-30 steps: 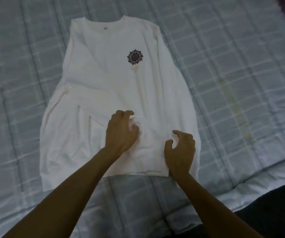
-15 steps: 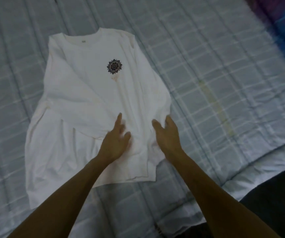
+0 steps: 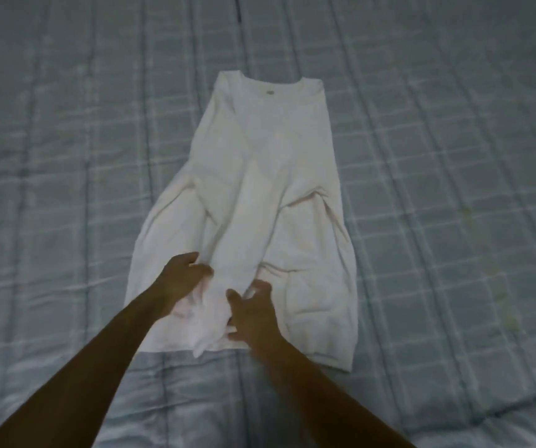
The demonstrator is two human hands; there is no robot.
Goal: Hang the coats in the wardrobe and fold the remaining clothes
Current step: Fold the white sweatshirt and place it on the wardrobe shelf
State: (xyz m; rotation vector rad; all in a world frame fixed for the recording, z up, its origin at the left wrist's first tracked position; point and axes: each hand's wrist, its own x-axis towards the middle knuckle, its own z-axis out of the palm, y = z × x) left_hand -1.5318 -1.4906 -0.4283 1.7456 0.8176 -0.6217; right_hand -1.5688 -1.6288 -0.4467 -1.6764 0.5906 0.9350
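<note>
The bed (image 3: 454, 156) carries the shirt (image 3: 269, 176), laid flat at its middle with the collar away from the person. Since half a second ago, the side on the person's right has been folded inward: the chest emblem is now covered, and both sleeves (image 3: 244, 237) run down the front toward the hem. The left hand (image 3: 184, 279) grips the cloth near the hem with curled fingers. The right hand (image 3: 253, 313) rests half-curled on the sleeve ends; its grip cannot be confirmed. Judgement: side folds done; the hem-to-collar fold remains.
</note>
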